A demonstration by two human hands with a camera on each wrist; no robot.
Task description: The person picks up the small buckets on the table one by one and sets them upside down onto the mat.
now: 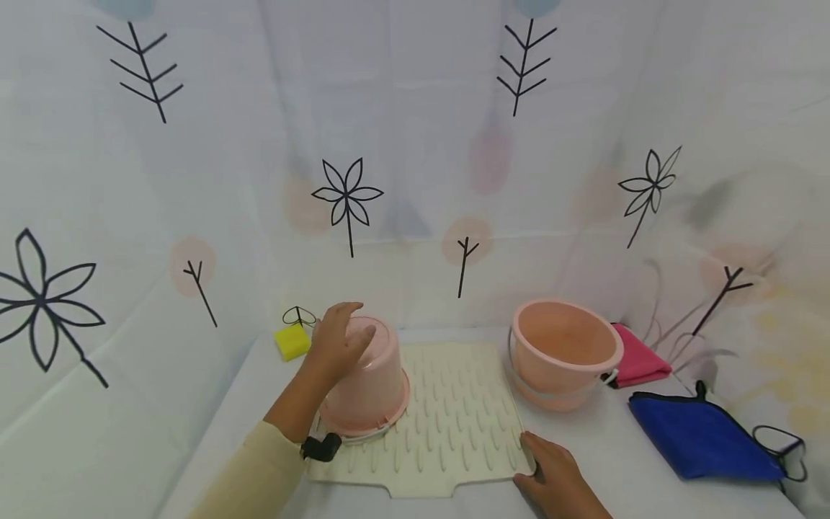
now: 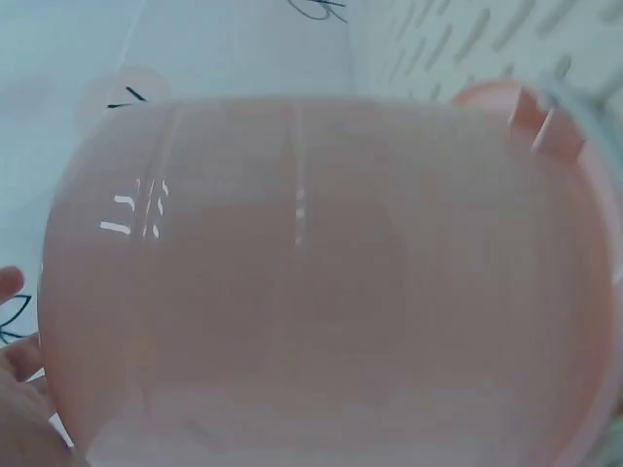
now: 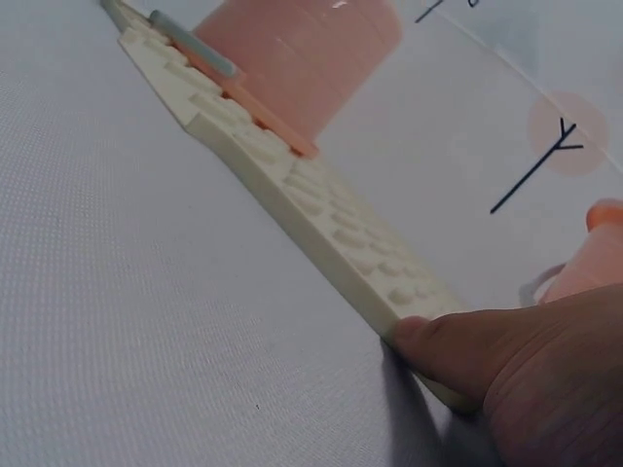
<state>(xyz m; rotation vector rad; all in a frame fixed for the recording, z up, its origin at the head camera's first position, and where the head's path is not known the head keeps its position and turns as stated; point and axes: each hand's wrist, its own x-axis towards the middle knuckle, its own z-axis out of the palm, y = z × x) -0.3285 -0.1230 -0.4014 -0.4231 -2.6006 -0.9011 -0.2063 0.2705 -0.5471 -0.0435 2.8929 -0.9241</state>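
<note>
The left hand, fingers loosely spread, has the upturned bucket just below them, contact unclear; the right hand pinches a corner of the ridged board between thumb and fingers; seemingly a placing step, next calling for a steady board

Your head view is bright, your hazy left-wrist view catches glints on the round pink plastic bucket, and your dimmer right-wrist view shows shadow on the flat white textured surface.
</note>
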